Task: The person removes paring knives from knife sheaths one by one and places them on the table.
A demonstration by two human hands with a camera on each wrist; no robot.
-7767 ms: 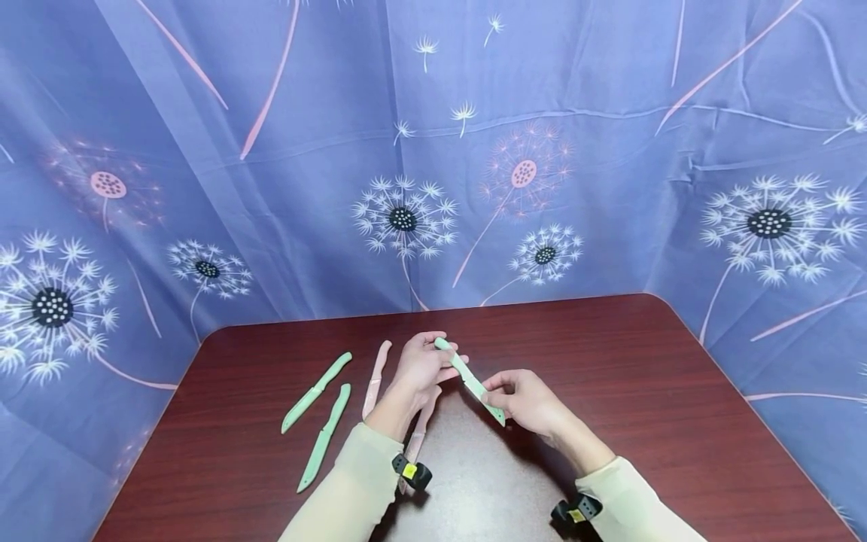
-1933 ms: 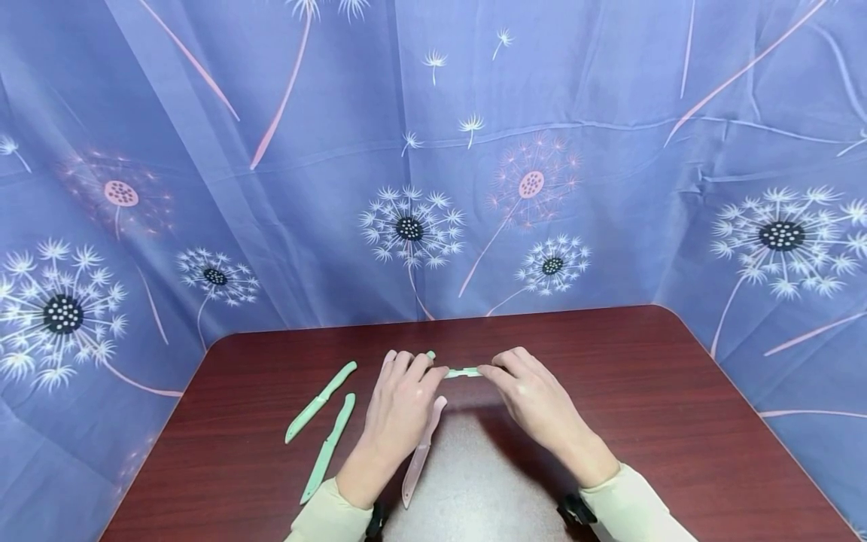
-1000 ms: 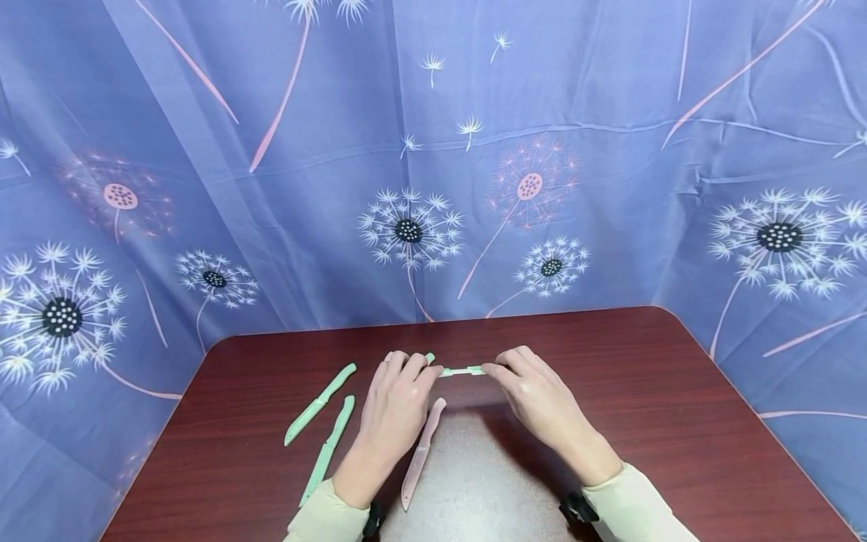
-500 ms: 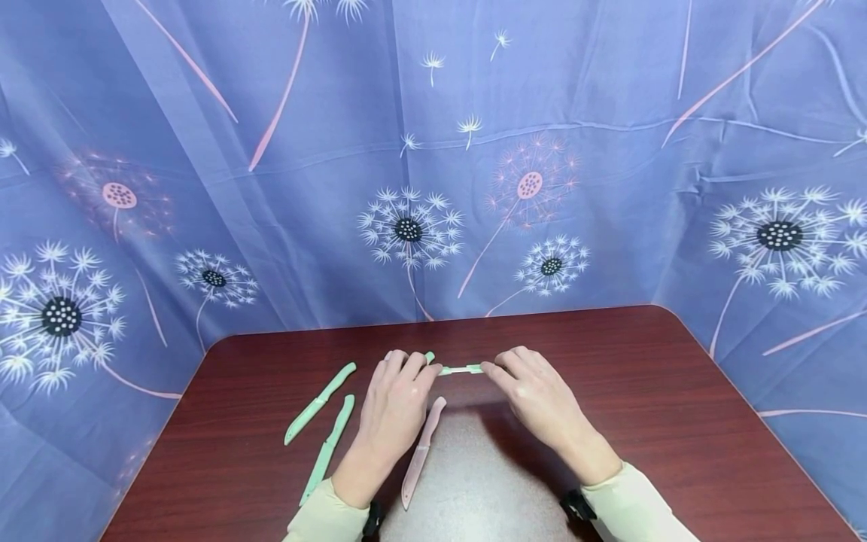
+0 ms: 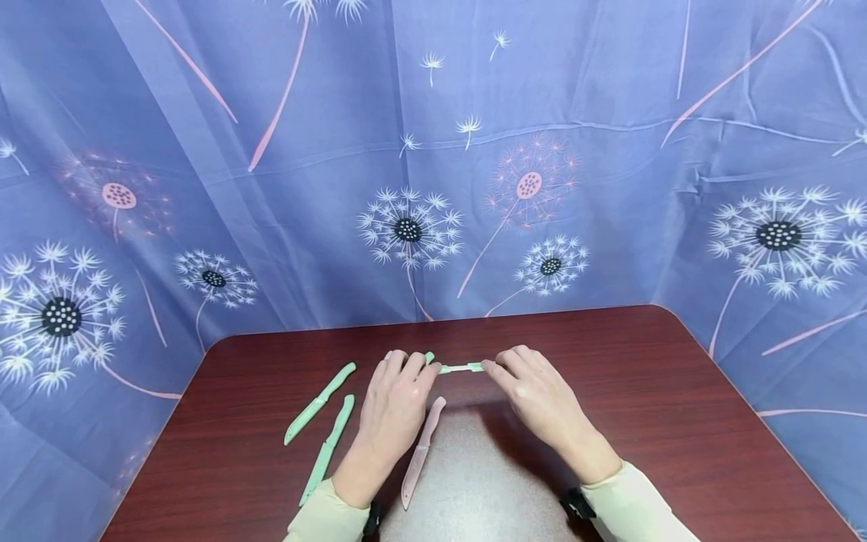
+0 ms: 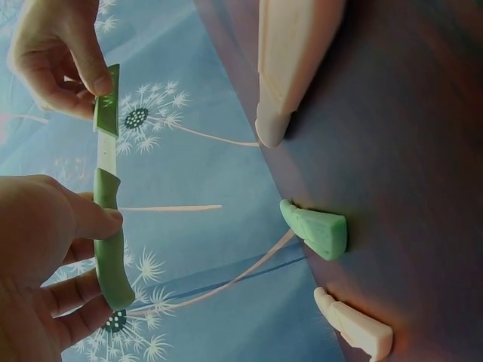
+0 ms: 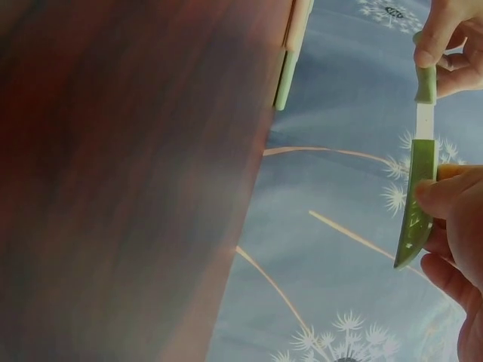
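Between my two hands a green-handled knife is held level above the table. My left hand grips its handle with thumb and fingers. At the other end, my right hand pinches the green sheath, which has a cut-out pattern. A short length of pale blade shows between handle and sheath; the rest of the blade is inside the sheath. Below the left hand, the left wrist view shows a green sheathed knife between two pink ones, a nearer pink knife and a farther pink knife.
Two green sheathed knives lie slanted at the left of the dark red wooden table. A pink sheathed knife lies just right of my left forearm. A blue curtain with dandelion prints hangs behind the table.
Since about two seconds ago the sheath and handle have come slightly further apart, baring more blade. Earlier still, the knife was slanted and fully sheathed. In the last second almost nothing moves.
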